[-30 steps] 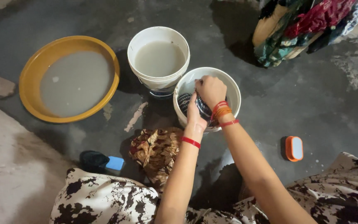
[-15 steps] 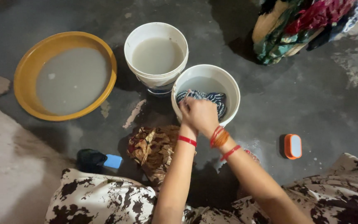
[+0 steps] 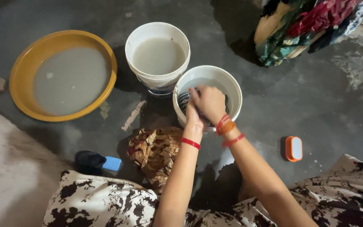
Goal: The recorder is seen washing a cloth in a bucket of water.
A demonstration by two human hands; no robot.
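Observation:
Both hands work inside a small white bucket (image 3: 232,86) on the wet floor. My right hand (image 3: 210,102) lies over a dark patterned cloth (image 3: 183,100) in the bucket and grips it. My left hand (image 3: 193,114) presses up against the right, fingers closed on the same cloth, much of it hidden by the right hand. Red and orange bangles sit on the right wrist, a red band on the left. Most of the cloth is hidden beneath the hands.
A second white bucket (image 3: 157,29) of cloudy water stands behind. A yellow basin (image 3: 30,63) of water is at left. A brown patterned wet cloth (image 3: 154,151) lies near my knees, a blue bar (image 3: 112,163) at left, an orange brush (image 3: 294,148) at right, a pile of colourful clothes (image 3: 307,25) at top right.
The hands lifted slightly out of the bucket with the cloth, then pushed back down into it, staying clasped together.

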